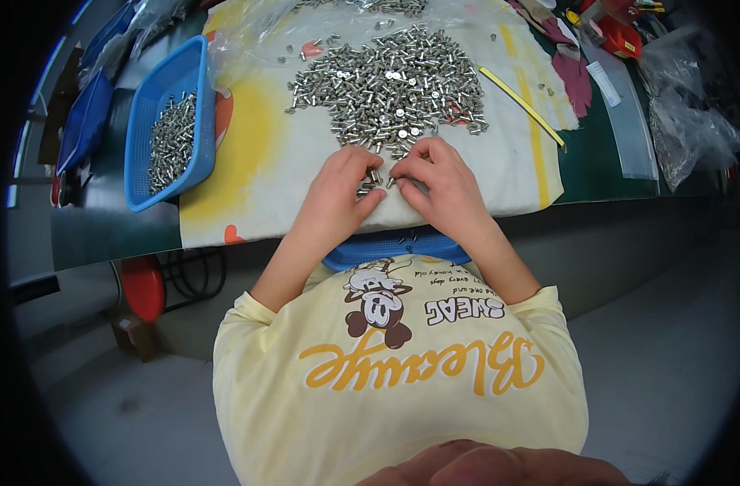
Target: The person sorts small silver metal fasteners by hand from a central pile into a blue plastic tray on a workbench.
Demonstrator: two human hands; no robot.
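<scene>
A wide pile of small silvery metal pieces (386,77), short cylinders that look like rivets or studs with round flat heads, lies on a white cloth. At the near edge of this pile, my left hand (336,193) curls around several of the pieces (370,182), thumb toward the fingers. Facing it, my right hand (447,186) pinches one small metal piece (392,181) between thumb and fingertips. Below both hands, a blue plastic basket (358,253) sits at the table's near edge, partly hidden by my shirt, with a few pieces inside.
On the left stands a blue basket (132,146) partly filled with similar pieces. A yellow strip (520,105) lies right of the pile. Farther right are clear plastic bags (686,113), a maroon cloth (572,77) and a red tool (621,39). A red stool (143,287) stands below left.
</scene>
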